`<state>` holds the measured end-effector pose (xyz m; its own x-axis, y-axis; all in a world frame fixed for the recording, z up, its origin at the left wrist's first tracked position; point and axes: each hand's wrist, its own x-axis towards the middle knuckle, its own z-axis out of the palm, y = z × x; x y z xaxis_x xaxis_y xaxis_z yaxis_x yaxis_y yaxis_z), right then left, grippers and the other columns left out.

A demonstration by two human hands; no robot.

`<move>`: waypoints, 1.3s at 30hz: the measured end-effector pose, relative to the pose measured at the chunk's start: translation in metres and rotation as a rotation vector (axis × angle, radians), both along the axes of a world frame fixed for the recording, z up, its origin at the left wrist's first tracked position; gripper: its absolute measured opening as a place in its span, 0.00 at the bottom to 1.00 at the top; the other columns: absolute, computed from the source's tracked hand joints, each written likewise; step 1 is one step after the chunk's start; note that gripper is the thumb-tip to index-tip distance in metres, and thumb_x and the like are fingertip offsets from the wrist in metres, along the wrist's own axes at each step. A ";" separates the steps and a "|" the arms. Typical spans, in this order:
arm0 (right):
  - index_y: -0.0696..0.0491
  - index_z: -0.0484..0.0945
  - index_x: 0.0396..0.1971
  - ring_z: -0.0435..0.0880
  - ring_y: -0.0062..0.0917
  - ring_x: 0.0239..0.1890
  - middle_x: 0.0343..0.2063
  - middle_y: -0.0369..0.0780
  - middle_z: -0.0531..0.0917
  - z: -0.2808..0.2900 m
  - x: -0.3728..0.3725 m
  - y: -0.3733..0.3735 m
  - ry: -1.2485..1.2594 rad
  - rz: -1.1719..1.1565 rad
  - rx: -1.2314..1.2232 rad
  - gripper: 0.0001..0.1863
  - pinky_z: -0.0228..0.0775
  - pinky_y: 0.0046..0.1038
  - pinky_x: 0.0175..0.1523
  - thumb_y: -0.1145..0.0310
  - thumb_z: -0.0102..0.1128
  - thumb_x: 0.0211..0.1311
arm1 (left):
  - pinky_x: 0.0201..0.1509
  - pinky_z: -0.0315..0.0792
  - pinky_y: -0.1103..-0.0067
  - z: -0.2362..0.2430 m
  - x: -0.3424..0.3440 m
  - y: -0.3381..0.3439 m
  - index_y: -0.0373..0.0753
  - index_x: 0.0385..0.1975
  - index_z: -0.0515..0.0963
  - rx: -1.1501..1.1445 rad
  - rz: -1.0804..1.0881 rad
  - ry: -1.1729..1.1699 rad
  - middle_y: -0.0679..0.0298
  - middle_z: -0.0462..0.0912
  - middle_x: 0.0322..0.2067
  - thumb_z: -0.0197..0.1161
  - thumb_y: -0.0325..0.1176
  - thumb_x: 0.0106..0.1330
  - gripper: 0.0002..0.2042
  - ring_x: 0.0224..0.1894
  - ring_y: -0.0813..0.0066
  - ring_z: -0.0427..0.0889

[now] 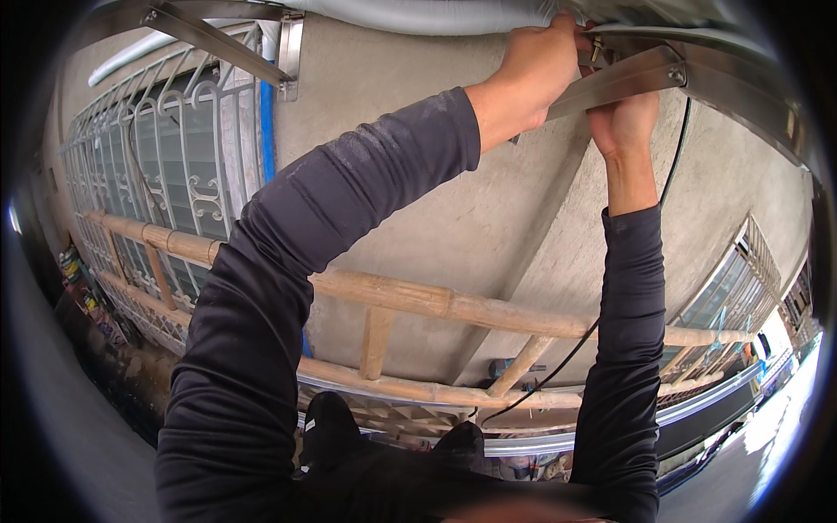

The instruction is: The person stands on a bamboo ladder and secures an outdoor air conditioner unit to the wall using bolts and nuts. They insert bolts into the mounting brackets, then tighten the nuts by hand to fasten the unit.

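Note:
My left hand [534,77] reaches up to the overhead metal frame, its fingers curled in beside a small brass-coloured bolt [596,49]. What those fingers hold, if anything, is hidden. Just to the right, my right hand [629,122] is raised behind a slanting metal bracket bar [623,82], which covers its fingers. The bar meets a wider metal rail [741,105] at a bolted joint. A pale wrapped pipe [427,16] runs along the top, close to my left hand's fingertips.
Below my arms a bamboo ladder-like frame [418,297] crosses the grey wall [418,209]. A second metal bracket [214,44] juts out at upper left, near a window with a white grille [166,157]. A black cable [558,370] hangs by my right arm. Another barred window [719,283] stands right.

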<state>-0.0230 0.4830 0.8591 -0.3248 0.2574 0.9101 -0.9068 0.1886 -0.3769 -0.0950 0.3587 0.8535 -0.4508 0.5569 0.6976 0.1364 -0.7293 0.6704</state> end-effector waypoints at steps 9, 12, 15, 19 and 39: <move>0.57 0.74 0.58 0.78 0.33 0.61 0.57 0.45 0.82 0.002 -0.001 0.003 0.006 0.046 0.016 0.25 0.66 0.35 0.67 0.52 0.42 0.81 | 0.38 0.66 0.81 -0.004 0.001 0.006 0.36 0.44 0.85 0.034 0.050 0.071 0.69 0.77 0.32 0.60 0.42 0.74 0.15 0.33 0.82 0.71; 0.59 0.74 0.58 0.79 0.35 0.61 0.56 0.46 0.82 0.003 -0.001 0.004 0.016 0.046 0.095 0.24 0.67 0.36 0.68 0.54 0.41 0.81 | 0.42 0.72 0.80 0.000 0.000 0.011 0.34 0.42 0.86 0.040 0.034 0.086 0.64 0.84 0.36 0.65 0.39 0.72 0.13 0.37 0.80 0.78; 0.58 0.71 0.61 0.77 0.39 0.63 0.59 0.47 0.80 0.002 0.000 0.002 0.023 0.043 0.130 0.23 0.66 0.39 0.70 0.56 0.43 0.81 | 0.44 0.74 0.76 -0.001 0.002 0.015 0.30 0.38 0.85 0.089 0.063 0.061 0.62 0.84 0.33 0.66 0.34 0.71 0.11 0.37 0.77 0.80; 0.58 0.70 0.62 0.77 0.39 0.64 0.60 0.47 0.78 -0.001 0.001 -0.001 0.013 0.019 0.087 0.23 0.66 0.40 0.71 0.57 0.44 0.80 | 0.42 0.74 0.75 -0.003 0.008 0.017 0.28 0.36 0.84 0.181 0.202 0.142 0.62 0.84 0.30 0.66 0.30 0.71 0.09 0.35 0.76 0.79; 0.56 0.68 0.65 0.75 0.34 0.65 0.62 0.43 0.76 0.002 0.002 -0.004 -0.020 0.027 0.082 0.24 0.67 0.38 0.71 0.57 0.47 0.80 | 0.42 0.77 0.76 0.002 0.008 0.008 0.29 0.34 0.86 0.107 0.244 0.152 0.56 0.87 0.37 0.66 0.29 0.69 0.08 0.38 0.75 0.83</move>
<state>-0.0206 0.4793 0.8613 -0.3485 0.1732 0.9212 -0.9046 0.1953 -0.3790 -0.0874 0.3663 0.8558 -0.4479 0.3652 0.8161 0.4091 -0.7278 0.5503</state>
